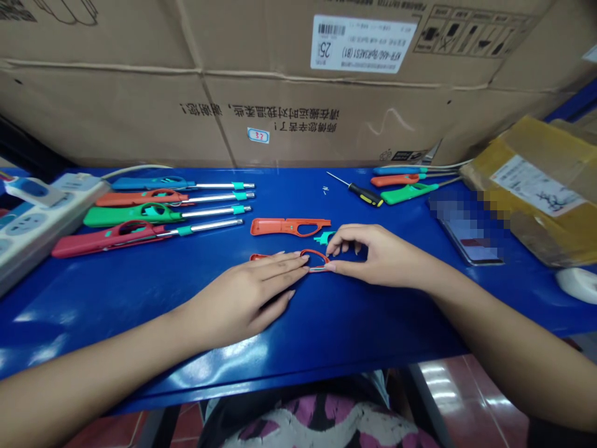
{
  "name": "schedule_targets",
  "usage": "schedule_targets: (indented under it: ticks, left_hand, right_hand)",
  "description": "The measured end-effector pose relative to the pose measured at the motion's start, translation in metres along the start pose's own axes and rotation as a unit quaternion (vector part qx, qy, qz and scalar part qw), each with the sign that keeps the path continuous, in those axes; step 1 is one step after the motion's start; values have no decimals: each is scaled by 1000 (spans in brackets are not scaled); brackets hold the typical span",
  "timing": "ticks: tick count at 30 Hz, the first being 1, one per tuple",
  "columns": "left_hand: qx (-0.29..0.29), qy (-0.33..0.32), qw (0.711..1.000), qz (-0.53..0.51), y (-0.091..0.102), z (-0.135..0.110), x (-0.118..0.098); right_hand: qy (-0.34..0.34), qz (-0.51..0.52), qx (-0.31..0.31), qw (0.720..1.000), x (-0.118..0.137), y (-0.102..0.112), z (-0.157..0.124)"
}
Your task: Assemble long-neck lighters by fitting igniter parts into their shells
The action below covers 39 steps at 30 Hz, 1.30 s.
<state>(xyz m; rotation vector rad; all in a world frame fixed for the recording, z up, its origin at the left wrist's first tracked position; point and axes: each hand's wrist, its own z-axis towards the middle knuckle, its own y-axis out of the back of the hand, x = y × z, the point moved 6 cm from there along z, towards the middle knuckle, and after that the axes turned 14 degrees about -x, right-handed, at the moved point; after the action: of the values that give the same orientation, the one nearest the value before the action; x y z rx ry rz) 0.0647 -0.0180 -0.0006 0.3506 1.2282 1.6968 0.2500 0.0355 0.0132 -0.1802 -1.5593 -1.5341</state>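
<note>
My left hand (249,292) lies flat, fingers stretched together, over an orange lighter half-shell (315,256) on the blue table (140,298). Only the shell's trigger loop and left tip show. My right hand (373,256) curls beside it, thumb and fingertips pinching the shell's right end, where a thin metal part pokes out. A second orange half-shell (289,226) rests just behind. A small teal trigger piece (323,238) sits between the shells, by my right fingers.
Several assembled long-nozzle lighters (149,214) lie in a row at left, more lighters (405,180) at back right beside a screwdriver (361,193). A power strip (37,211) is far left, a phone (466,230) and taped parcel (536,186) right, cardboard boxes (280,81) behind.
</note>
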Motion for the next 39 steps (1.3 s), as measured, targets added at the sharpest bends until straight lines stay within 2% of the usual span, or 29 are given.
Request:
schedule_targets:
  ticks: [3,6,15,27,39]
  left_hand:
    - [-5,-5,1000,-2,0,-1,0]
    - [-10,-18,1000,1,-1,-1,0]
    - [-13,-34,999,23,1,0,-4]
    - [-8,-43,998,37,-1,1,-5]
    - [-22,-50,998,14,1,1,-4]
  right_hand:
    - [113,-15,-23,993,11,-7,-2]
    - [154,-4,-19,988,14,-16,-4]
    - [57,84,-34,994,5,-20,2]
    - [-40,117,-19,992,-6,-22,5]
    - [-61,116,-12,991,-5,-23,7]
